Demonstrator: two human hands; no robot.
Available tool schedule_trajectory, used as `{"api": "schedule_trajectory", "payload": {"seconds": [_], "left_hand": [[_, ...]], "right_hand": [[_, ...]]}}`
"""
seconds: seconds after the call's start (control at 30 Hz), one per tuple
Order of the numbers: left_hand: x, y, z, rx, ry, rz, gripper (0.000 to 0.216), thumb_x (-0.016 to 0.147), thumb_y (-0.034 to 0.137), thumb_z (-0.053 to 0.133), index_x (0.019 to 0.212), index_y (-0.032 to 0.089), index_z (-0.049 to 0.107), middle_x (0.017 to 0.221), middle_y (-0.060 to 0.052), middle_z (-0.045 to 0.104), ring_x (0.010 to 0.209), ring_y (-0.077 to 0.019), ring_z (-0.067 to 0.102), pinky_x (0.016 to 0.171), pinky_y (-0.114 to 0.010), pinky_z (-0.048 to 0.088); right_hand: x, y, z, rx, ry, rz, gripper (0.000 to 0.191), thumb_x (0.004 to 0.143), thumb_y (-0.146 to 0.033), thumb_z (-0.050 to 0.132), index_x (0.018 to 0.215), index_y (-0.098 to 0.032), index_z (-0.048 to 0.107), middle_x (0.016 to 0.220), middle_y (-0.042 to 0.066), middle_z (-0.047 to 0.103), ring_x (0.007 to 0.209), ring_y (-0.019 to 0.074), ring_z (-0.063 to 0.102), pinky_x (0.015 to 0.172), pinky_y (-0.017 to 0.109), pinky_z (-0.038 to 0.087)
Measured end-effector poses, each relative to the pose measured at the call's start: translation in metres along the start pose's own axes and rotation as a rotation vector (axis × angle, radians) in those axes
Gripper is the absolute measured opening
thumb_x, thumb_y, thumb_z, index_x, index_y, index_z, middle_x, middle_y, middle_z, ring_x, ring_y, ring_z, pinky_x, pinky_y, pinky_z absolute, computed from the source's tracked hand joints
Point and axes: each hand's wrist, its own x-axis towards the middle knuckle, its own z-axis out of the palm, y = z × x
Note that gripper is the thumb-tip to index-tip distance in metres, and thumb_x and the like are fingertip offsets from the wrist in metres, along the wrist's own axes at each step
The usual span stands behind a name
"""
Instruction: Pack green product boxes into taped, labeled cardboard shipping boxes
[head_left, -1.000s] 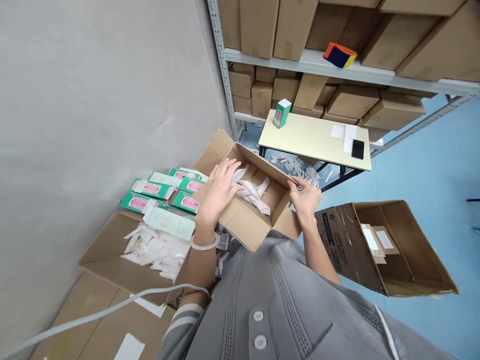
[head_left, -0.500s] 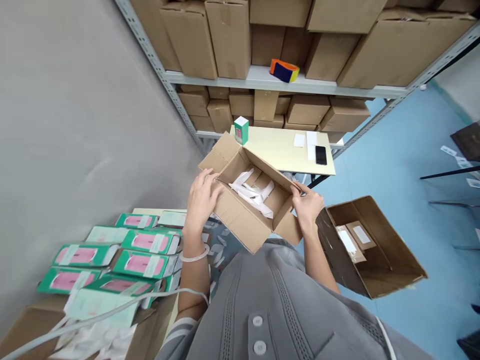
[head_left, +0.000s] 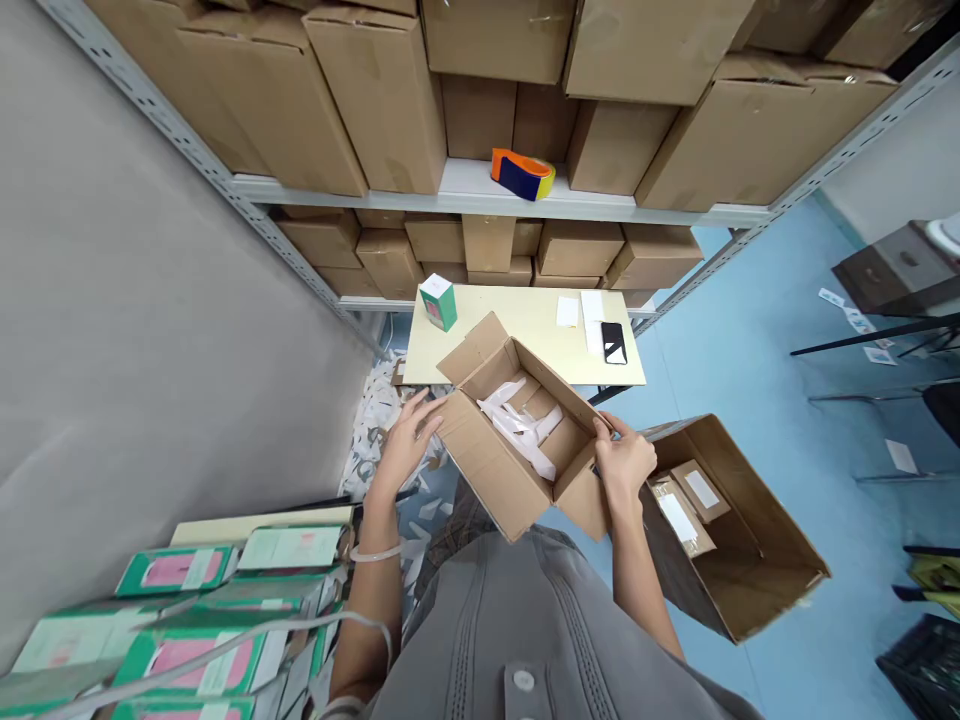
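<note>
An open cardboard box point(head_left: 491, 470) is held tilted in front of me, its flaps spread outward. Crumpled white paper strips point(head_left: 517, 425) lie inside it. My right hand point(head_left: 624, 462) pinches the box's right edge, thumb and fingers round the cardboard. At the left corner is my left hand point(head_left: 409, 440), its fingers apart and the fingertips at the flap's edge; whether they touch it I cannot tell. Just beyond the box, a green-and-white small carton point(head_left: 439, 302) stands on the cream table point(head_left: 487, 305).
A large open carton point(head_left: 750, 540) with small labelled boxes sits on the floor at right. Green-and-pink packages point(head_left: 180, 568) are stacked lower left, a white cable point(head_left: 300, 622) crossing them. Ahead rises a shelf point(head_left: 585, 205) of cartons with a tape roll point(head_left: 523, 175). A phone point(head_left: 613, 343) lies on the table.
The view has shifted, so the shelf and table appear lower and further left. My left hand has drawn slightly away from the box flap. My right hand keeps its hold.
</note>
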Motion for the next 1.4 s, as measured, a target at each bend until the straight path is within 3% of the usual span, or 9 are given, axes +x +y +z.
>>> {"api": "schedule_trajectory", "payload": {"seconds": [0.33,0.5,0.63,0.87,1.07,1.17,1.23,1.3,1.4], "left_hand": [[0.158,-0.028,0.021,-0.264,-0.236,0.013,0.044,0.094,0.039,0.046,0.133,0.024,0.06,0.132,-0.008,0.063,0.12,-0.0213,0.059,0.105,-0.037,0.044],[0.204,-0.044,0.043,-0.236,-0.274,-0.012,0.051,0.09,0.03,0.049,0.142,0.026,0.051,0.136,-0.006,0.061,0.113,-0.0201,0.063,0.103,-0.036,0.047],[0.214,-0.057,0.062,-0.215,-0.256,-0.083,0.057,0.089,0.029,0.05,0.146,0.025,0.045,0.13,-0.007,0.065,0.101,-0.0187,0.067,0.096,-0.035,0.051],[0.213,-0.061,0.085,-0.282,-0.107,-0.211,0.068,0.083,0.027,0.056,0.149,0.025,0.04,0.13,-0.006,0.065,0.109,-0.0209,0.066,0.1,-0.041,0.051],[0.205,-0.06,0.105,-0.356,-0.04,-0.324,0.073,0.083,0.03,0.057,0.152,0.026,0.033,0.148,-0.008,0.049,0.12,-0.0236,0.061,0.103,-0.043,0.049],[0.199,-0.06,0.111,-0.347,-0.004,-0.319,0.075,0.085,0.038,0.055,0.154,0.026,0.028,0.155,-0.009,0.04,0.131,-0.0258,0.053,0.103,-0.043,0.049],[0.197,-0.06,0.109,-0.315,0.025,-0.302,0.078,0.086,0.045,0.055,0.155,0.026,0.023,0.157,-0.009,0.035,0.137,-0.0266,0.045,0.104,-0.043,0.048],[0.199,-0.058,0.102,-0.259,0.093,-0.296,0.08,0.087,0.048,0.055,0.156,0.026,0.021,0.158,-0.011,0.034,0.141,-0.0268,0.039,0.106,-0.044,0.045],[0.212,-0.057,0.079,-0.147,0.26,-0.305,0.072,0.091,0.049,0.049,0.154,0.024,0.026,0.154,-0.015,0.038,0.143,-0.027,0.035,0.112,-0.048,0.038]], "right_hand": [[0.107,-0.058,0.042,-0.054,-0.115,0.003,0.038,0.093,-0.048,0.051,0.119,-0.03,0.072,0.09,0.011,0.076,0.088,0.0291,0.069,0.075,0.034,0.045],[0.162,-0.082,0.065,-0.137,-0.2,0.003,0.035,0.093,-0.041,0.053,0.122,-0.03,0.07,0.104,0.01,0.075,0.098,0.0278,0.068,0.079,0.032,0.047],[0.206,-0.099,0.085,-0.187,-0.295,-0.096,0.035,0.094,-0.034,0.052,0.125,-0.03,0.068,0.111,0.008,0.074,0.104,0.0245,0.067,0.084,0.029,0.047],[0.268,-0.148,0.12,-0.218,-0.321,-0.262,0.042,0.097,-0.017,0.039,0.127,-0.028,0.065,0.115,0.008,0.072,0.104,0.02,0.066,0.087,0.028,0.046],[0.301,-0.179,0.13,-0.218,-0.349,-0.337,0.041,0.093,-0.009,0.041,0.118,-0.022,0.07,0.111,0.011,0.072,0.107,0.02,0.065,0.091,0.028,0.045],[0.302,-0.179,0.13,-0.16,-0.354,-0.376,0.036,0.096,-0.016,0.041,0.121,-0.021,0.067,0.112,0.012,0.071,0.107,0.0201,0.065,0.093,0.029,0.046],[0.293,-0.172,0.131,-0.081,-0.303,-0.414,0.037,0.097,-0.02,0.041,0.128,-0.02,0.062,0.125,0.013,0.066,0.114,0.021,0.062,0.097,0.031,0.045],[0.278,-0.16,0.132,-0.005,-0.24,-0.481,0.041,0.095,-0.021,0.044,0.134,-0.018,0.056,0.141,0.014,0.054,0.126,0.023,0.054,0.104,0.035,0.042],[0.248,-0.138,0.134,0.061,-0.237,-0.58,0.045,0.094,-0.025,0.047,0.138,-0.017,0.051,0.148,0.014,0.046,0.136,0.0257,0.044,0.109,0.04,0.038]]}}
